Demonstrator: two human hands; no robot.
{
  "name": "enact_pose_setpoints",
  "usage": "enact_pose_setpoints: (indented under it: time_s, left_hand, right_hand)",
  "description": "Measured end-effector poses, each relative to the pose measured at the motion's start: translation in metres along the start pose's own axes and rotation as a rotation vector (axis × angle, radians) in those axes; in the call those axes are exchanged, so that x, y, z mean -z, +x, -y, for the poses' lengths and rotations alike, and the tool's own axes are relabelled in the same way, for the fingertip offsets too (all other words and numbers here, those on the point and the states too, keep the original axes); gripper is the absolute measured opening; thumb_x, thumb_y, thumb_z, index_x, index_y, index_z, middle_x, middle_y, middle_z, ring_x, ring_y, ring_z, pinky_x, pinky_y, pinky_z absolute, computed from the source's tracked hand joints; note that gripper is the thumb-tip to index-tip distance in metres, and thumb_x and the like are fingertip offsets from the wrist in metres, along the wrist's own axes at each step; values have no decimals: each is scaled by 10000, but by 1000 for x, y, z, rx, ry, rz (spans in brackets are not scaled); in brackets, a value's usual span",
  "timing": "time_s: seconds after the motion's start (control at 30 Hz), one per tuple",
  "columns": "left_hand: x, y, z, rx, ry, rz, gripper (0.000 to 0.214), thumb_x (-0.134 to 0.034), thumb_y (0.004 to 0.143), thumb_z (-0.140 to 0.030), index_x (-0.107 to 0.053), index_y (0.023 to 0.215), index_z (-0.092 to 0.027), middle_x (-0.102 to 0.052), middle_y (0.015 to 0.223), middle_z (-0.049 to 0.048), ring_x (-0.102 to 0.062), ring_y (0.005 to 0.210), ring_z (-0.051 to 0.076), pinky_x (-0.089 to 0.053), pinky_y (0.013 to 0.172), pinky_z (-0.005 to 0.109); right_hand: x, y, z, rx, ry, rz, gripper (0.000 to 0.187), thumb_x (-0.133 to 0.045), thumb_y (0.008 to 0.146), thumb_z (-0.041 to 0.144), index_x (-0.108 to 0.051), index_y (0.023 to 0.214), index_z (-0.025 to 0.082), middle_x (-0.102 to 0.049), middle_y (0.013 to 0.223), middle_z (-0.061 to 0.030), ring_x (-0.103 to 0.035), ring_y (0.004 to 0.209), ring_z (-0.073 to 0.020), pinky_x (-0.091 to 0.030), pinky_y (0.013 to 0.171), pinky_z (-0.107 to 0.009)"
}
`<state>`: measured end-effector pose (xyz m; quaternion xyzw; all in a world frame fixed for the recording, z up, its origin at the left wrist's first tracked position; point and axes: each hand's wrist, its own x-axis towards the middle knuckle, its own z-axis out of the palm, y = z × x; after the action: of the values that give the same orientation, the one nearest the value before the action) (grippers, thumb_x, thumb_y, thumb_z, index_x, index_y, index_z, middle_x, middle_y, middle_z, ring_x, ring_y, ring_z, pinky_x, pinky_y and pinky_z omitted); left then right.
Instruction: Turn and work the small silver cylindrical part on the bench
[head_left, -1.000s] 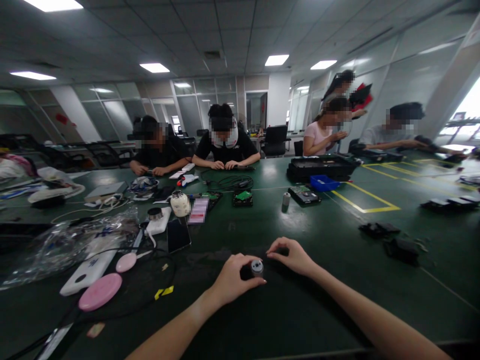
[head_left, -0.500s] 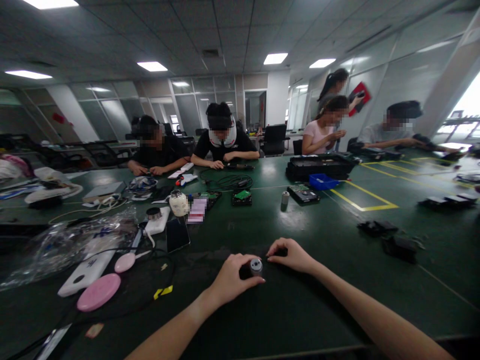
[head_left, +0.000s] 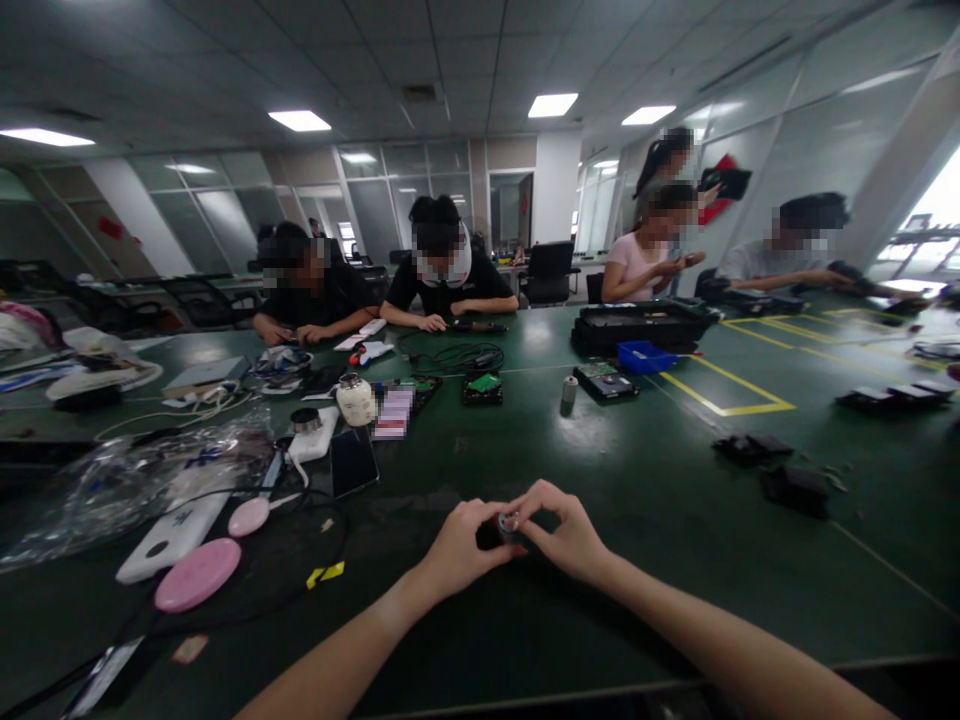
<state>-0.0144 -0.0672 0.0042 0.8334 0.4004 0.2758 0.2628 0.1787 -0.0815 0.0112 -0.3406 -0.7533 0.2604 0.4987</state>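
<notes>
A small metal cylinder that looks like an electric motor (head_left: 507,524) stands upright on the green table in front of me. My left hand (head_left: 459,548) curls around it from the left, thumb at the near side and fingers at the far side. At its top end, the fingertips of my right hand (head_left: 571,536) come together in a pinch. Any small part between those fingertips is too small to make out. Farther off, a similar metal cylinder (head_left: 569,389) stands alone, beside a hard drive (head_left: 606,382).
To my left lie a pink disc (head_left: 198,575), a white power bank (head_left: 176,530), a black phone (head_left: 355,463) and crumpled clear plastic (head_left: 142,475). Black plastic parts (head_left: 795,489) lie on the right. A blue tray (head_left: 645,357) is farther back. Several people sit across the table.
My right hand has moved left, from beside the motor onto its top end, its fingertips pinched there. My left hand stays around the motor.
</notes>
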Motion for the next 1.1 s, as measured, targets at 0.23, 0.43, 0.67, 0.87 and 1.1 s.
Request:
enact_pose_setpoints:
  time_s: [0.23, 0.43, 0.67, 0.87, 1.1]
  left_hand:
    - [-2, 1, 2, 15, 6, -3, 418, -769, 727, -419, -669, 1093, -243, -684, 943, 28, -601, 858, 223, -434, 782, 318]
    - [1, 1, -1, 30, -14, 17, 419, -764, 738, -400, -664, 1116, -248, -680, 967, 28, -600, 877, 222, -437, 788, 320]
    - [1, 1, -3, 14, 1, 31, 379, -752, 752, -389, -667, 1097, -258, -690, 989, 26, -598, 886, 226, -432, 806, 327]
    - [-1, 0, 1, 16, -1, 15, 407, -758, 746, -397, -658, 1119, -270, -690, 1005, 23, -596, 894, 232, -430, 819, 331]
    - [-1, 1, 0, 23, 17, 20, 417, -760, 744, -412, -660, 1122, -266, -687, 979, 18, -593, 878, 227, -426, 799, 322]
  right_hand:
    - [1, 3, 3, 60, -75, 19, 137, -626, 811, 101, -668, 773, 225, -734, 847, -27, -655, 832, -199, -464, 799, -375]
    - [0, 4, 4, 23, -92, 28, 143, -626, 799, 88, -669, 760, 219, -718, 785, -12, -647, 776, -184, -468, 766, -346]
    - [3, 2, 1, -49, -117, 25, 16, -682, 806, 188, -678, 804, 203, -679, 770, -16, -619, 726, -165, -491, 677, -296]
    - [4, 2, 2, -58, -111, 12, 58, -715, 784, 220, -685, 827, 196, -671, 763, -17, -615, 719, -164, -502, 684, -298]
    - [1, 3, 1, -138, -74, -10, 74, -717, 794, 262, -693, 795, 193, -670, 740, -12, -588, 654, -144, -471, 606, -262]
